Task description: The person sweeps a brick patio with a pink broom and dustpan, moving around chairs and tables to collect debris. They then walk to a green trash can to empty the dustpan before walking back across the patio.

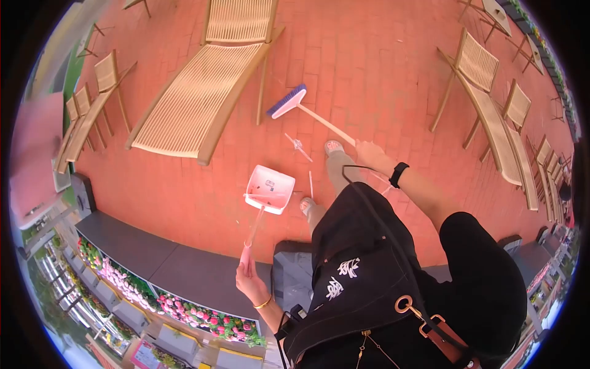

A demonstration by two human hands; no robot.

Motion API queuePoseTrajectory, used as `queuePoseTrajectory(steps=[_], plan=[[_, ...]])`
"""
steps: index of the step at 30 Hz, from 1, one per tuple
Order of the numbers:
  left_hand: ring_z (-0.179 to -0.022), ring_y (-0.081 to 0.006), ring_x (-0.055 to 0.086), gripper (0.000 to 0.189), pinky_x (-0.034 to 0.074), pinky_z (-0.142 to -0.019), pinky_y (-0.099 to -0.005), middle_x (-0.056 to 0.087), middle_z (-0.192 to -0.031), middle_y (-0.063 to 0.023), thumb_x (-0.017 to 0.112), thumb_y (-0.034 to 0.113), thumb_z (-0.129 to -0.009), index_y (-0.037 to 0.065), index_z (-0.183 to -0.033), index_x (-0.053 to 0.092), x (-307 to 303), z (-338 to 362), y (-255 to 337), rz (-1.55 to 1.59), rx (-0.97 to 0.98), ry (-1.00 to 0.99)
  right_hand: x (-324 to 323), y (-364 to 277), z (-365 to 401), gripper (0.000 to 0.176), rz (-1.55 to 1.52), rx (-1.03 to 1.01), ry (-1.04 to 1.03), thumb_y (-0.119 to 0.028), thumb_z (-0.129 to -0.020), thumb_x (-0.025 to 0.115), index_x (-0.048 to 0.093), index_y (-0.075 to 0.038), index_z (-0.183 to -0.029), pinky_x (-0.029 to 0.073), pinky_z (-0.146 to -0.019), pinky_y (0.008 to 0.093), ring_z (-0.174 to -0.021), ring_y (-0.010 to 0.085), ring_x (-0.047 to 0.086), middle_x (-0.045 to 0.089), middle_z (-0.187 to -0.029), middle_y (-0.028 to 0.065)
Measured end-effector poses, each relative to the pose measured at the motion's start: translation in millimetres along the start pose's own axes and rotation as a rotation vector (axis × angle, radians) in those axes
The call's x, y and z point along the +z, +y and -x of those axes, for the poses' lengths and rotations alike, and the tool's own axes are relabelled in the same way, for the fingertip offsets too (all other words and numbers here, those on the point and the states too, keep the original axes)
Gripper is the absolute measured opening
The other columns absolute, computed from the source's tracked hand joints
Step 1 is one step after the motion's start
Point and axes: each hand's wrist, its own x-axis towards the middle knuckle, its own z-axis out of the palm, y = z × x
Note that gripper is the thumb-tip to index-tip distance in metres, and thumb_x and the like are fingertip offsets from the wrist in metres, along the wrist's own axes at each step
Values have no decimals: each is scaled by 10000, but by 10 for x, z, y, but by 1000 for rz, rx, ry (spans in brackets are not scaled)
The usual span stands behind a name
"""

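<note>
Pink, the dustpan (281, 178) shows against red brick paving (362, 67), left of the wearer's feet (305, 203). In the head view, the left hand (248, 284) (gold bracelet (263, 303) at its wrist) closes around the dustpan's handle. The right hand (371, 155) curls closed around the broom (287, 102), its purple bristles beyond the dustpan, near a lounge chair (200, 101).

Smooth plastic dustpan (279, 179), matt brick paving (369, 67), wooden lounger frame (212, 146); matt cloth bag (369, 237)
</note>
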Motion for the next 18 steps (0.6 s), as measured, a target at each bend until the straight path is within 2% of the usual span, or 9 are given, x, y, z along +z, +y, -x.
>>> queuePoseTrajectory(steps=[3, 5, 8, 13, 15, 16, 17, 18], plan=[[-1007, -238, 499, 389, 393, -864, -289, 518, -1057, -219, 332, 131, -811, -176, -1014, 459, -94, 38, -33, 37, 20, 88, -17, 466, 683, 227, 169, -107, -106, -94, -776, 440, 470, -13, -986, 479, -604, 418, -733, 321, 583, 582, -781, 167], [-1017, -234, 492, 394, 387, -867, -289, 519, -1059, -216, 321, 135, -813, -169, -1021, 462, -222, 47, -50, 35, 71, 68, 13, 686, 845, 224, 111, -51, -245, -91, -736, 490, 507, -41, -953, 466, -615, 427, -754, 331, 571, 571, -771, 179], [-1043, -228, 473, 403, 373, -879, -295, 519, -1066, -207, 313, 145, -816, -157, -1036, 463, -550, 107, -133, 52, 84, 61, 25, 736, 1089, 220, 181, -197, -229, -88, -716, 500, 536, -45, -929, 458, -627, 429, -760, 336, 563, 565, -772, 185], [-1029, -249, 478, 379, 382, -883, -308, 525, -1031, -225, 348, 143, -812, -152, -1012, 476, -1219, 241, -489, 172, 103, 41, 342, 198, 1189, 206, 175, -123, -112, -89, -722, 481, 541, -40, -913, 458, -633, 430, -762, 335, 565, 567, -772, 194], [-958, -290, 515, 291, 423, -854, -327, 535, -954, -239, 403, 107, -795, -140, -916, 499, -1435, 349, -627, 264, 79, 142, 565, 51, 1166, 198, 198, -107, -75, -94, -733, 469, 538, -38, -911, 457, -635, 434, -761, 338, 565, 569, -774, 196], [-958, -290, 515, 291, 423, -854, -327, 535, -954, -239, 403, 107, -795, -140, -916, 499, -1527, 410, -699, 279, 81, 175, 762, -14, 1111, 182, 140, -85, -12, -100, -746, 455, 534, -29, -894, 458, -637, 438, -758, 341, 568, 571, -778, 198], [-920, -297, 534, 267, 434, -852, -336, 538, -925, -244, 434, 89, -784, -148, -894, 487, -1625, 466, -727, 290, 75, 146, 962, -182, 1061, 171, 77, -88, 36, -106, -760, 442, 531, -20, -878, 459, -638, 443, -756, 344, 570, 574, -781, 200], [-883, -304, 552, 249, 446, -849, -346, 541, -896, -248, 465, 71, -772, -157, -872, 474, -1757, 538, -748, 293, 72, 129, 1135, -297, 1087, 171, 87, -151, -1, -106, -760, 442, 531, -20, -878, 459, -638, 443, -756, 344, 570, 574, -781, 200]])
